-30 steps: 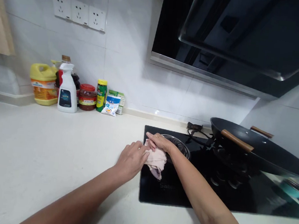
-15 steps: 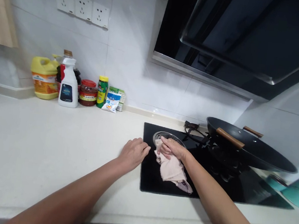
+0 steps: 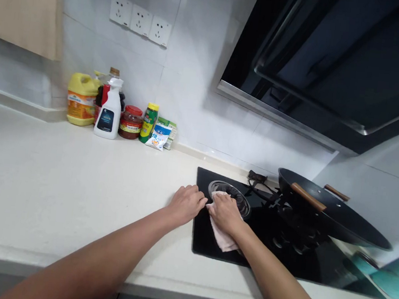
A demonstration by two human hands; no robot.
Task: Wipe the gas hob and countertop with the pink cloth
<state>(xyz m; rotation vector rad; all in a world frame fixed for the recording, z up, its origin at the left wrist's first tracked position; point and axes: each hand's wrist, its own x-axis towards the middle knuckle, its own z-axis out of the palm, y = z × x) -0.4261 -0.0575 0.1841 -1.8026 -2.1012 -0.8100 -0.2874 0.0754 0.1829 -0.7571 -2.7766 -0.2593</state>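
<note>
My right hand (image 3: pixel 226 213) presses a pale pink cloth (image 3: pixel 226 241) onto the black glass cooktop (image 3: pixel 207 245), its fingers over the cloth's upper part. The cloth lies at the near side of the round metal burner (image 3: pixel 244 202) and covers part of its rim. Beside the cooktop's left edge, my left hand (image 3: pixel 187 205) rests on the pale counter with its fingers curled in. I see nothing in that hand; its palm side is hidden.
A large black wok (image 3: pixel 342 217) with wooden handles sits on the right burner. At the wall stand a white spray bottle (image 3: pixel 109 111), a yellow jug (image 3: pixel 81 104), a red-lidded jar (image 3: pixel 131 123), a green bottle (image 3: pixel 148 122) and a packet (image 3: pixel 159 136). The range hood (image 3: pixel 321 76) hangs above.
My right hand has turned palm down over the cloth, which is now more bunched beneath it, uncovering more of the burner. My left hand stays by the cooktop's edge. The view has shifted left.
</note>
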